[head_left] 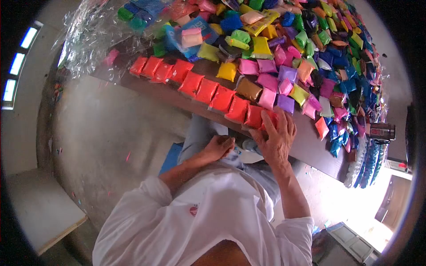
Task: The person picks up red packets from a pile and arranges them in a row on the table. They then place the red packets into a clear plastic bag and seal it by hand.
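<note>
A row of red packets (206,91) in clear film lies along the near edge of the dark table. At the row's right end, my right hand (279,139) bends its thumb and fingers around the last red packet (269,119), which they partly cover. My left hand (219,147) is curled above my lap, below the table edge and apart from the packets. Whatever its fingers may hold is hidden. Just behind the row lie a brown packet (248,88), a pink packet (267,98) and a purple packet (285,103).
A large heap of multicoloured packets (306,40) covers the back and right of the table (310,146). Crumpled clear plastic (93,40) hangs over the left end. A dark cylindrical cup (381,131) stands at the far right. A blue seat (171,159) shows beside my leg.
</note>
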A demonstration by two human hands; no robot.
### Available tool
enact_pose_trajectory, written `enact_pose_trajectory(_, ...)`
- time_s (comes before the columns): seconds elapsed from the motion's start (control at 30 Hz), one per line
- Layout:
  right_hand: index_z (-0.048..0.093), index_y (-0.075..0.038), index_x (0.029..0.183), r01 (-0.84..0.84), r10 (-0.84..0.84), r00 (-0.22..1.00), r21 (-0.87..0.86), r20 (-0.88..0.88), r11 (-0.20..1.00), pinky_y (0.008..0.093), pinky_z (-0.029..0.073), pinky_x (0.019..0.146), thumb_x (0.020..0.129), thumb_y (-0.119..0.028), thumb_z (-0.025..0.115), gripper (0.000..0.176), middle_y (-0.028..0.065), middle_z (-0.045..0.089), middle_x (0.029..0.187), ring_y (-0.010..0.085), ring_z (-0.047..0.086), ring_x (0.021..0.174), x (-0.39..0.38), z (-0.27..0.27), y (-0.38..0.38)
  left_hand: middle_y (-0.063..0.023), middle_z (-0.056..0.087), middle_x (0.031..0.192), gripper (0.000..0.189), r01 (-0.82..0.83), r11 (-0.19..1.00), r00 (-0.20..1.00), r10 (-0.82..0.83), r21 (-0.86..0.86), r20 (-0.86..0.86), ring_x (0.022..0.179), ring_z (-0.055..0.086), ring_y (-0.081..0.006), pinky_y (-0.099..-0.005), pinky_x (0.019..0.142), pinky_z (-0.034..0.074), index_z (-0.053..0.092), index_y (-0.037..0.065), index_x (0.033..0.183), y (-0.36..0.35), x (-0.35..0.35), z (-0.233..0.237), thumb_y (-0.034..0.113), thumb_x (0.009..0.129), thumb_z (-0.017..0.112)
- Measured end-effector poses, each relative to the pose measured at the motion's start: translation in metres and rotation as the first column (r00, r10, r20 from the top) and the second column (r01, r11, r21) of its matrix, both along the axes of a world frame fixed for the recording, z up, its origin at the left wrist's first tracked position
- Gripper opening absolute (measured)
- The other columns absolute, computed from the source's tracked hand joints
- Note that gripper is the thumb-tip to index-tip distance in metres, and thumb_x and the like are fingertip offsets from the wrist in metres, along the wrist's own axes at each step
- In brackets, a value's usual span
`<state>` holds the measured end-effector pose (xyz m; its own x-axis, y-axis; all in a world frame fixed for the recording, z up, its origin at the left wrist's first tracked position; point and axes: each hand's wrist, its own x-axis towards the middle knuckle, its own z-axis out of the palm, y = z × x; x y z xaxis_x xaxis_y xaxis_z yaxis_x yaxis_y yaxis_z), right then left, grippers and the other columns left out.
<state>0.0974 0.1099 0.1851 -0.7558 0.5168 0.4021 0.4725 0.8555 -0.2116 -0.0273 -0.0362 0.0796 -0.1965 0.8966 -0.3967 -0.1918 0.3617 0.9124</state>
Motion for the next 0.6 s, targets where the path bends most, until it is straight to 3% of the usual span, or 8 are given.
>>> enact_pose_trajectory(0.2,0.06,-0.016,0.113,-0.021,0.021,1.0,-0.027,-0.013,0.999,0.049,0.033,0.092,0.072,-0.035,0.07,0.047,0.0122,0.048,0.118,0.0329,0.045,0.107,-0.007,-0.01,-0.005,-0.0013,0.048,0.056,0.044,-0.004,1.0,1.0,0.004,-0.002,0.012,0.047,0.043,-0.0115,-0.0287,0.045,0.035,0.051,0.007,0.067,-0.001,0.001,0.0,0.04,0.095,0.043)
enact_pose_trajectory(0.27,0.06,-0.016,0.113,-0.007,0.006,1.0,-0.033,-0.024,0.999,0.049,0.034,0.092,0.071,-0.034,0.07,0.046,0.0119,0.048,0.117,0.0327,0.046,0.106,-0.01,-0.01,-0.007,0.0024,0.045,0.057,0.037,-0.073,0.997,0.979,0.067,0.024,0.193,0.046,0.038,-0.006,-0.0227,0.041,0.03,0.05,0.006,0.07,-0.001,0.006,-0.009,0.033,0.095,0.047)
enact_pose_trajectory(0.47,0.06,-0.014,0.111,0.009,-0.012,0.998,-0.054,-0.065,0.998,0.0479,0.036,0.09,0.071,-0.029,0.071,0.044,0.0125,0.049,0.117,0.0328,0.046,0.107,-0.013,-0.011,-0.008,0.0024,0.045,0.057,0.036,-0.095,0.995,0.968,0.102,-0.044,0.229,0.046,0.039,-0.0058,-0.023,0.041,0.03,0.05,0.007,0.07,-0.001,0.008,-0.018,0.034,0.094,0.048)
enact_pose_trajectory(0.53,0.061,-0.01,0.107,-0.027,-0.001,0.968,-0.105,-0.253,0.994,0.0455,0.038,0.09,0.073,-0.018,0.07,0.035,0.0142,0.052,0.114,0.0337,0.049,0.106,-0.008,-0.006,-0.005,0.0016,0.047,0.057,0.036,-0.078,0.994,0.979,0.09,-0.071,0.18,0.046,0.041,-0.0074,-0.0239,0.042,0.032,0.051,0.008,0.07,-0.002,0.007,-0.017,0.035,0.093,0.048)
enact_pose_trajectory(0.6,0.061,-0.007,0.104,0.042,-0.073,0.945,-0.104,-0.317,0.994,0.0437,0.04,0.089,0.075,-0.013,0.068,0.031,0.0151,0.054,0.111,0.0335,0.051,0.103,0.008,-0.004,0.005,0.0007,0.048,0.057,0.036,-0.059,0.993,0.989,0.072,-0.102,0.133,0.046,0.043,-0.009,-0.0249,0.043,0.034,0.052,0.009,0.071,-0.002,0.005,-0.014,0.037,0.093,0.047)
